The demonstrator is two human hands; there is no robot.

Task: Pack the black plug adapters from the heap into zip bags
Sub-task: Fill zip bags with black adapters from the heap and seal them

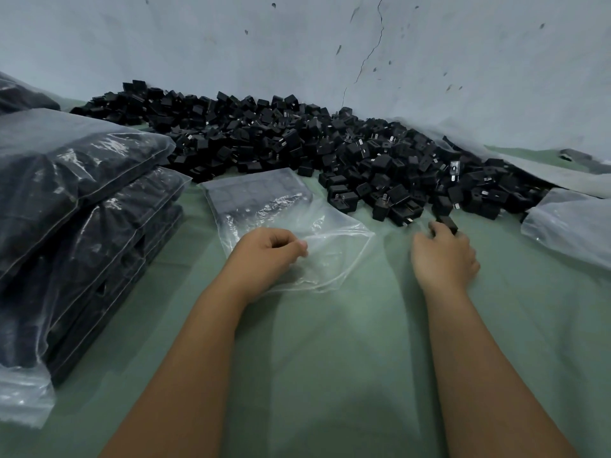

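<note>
Your left hand (267, 251) sits at the centre of the frame, its fingers curled and pinching the near edge of a clear zip bag (297, 226). That bag lies flat on the green surface (330, 358), with its far end already holding a flat layer of black adapters and its near end slack and wrinkled.

Your right hand (444, 256) is right of centre, at the near edge of the heap (330, 150). Its fingers are curled around a single black plug adapter (450, 223), which shows just above the knuckles. The hand is slightly blurred, so how the fingertips sit on it cannot be told.

The heap of black plug adapters runs across the middle of the frame from upper left to centre right, piled against the pale, cracked wall (330, 44). Metal prongs show on several pieces.

At the left of the frame, a stack of filled bags (82, 200) rests on the green surface, stacked one upon another. At the right edge lies further clear plastic sheeting (568, 226), touching the end of the heap.
</note>
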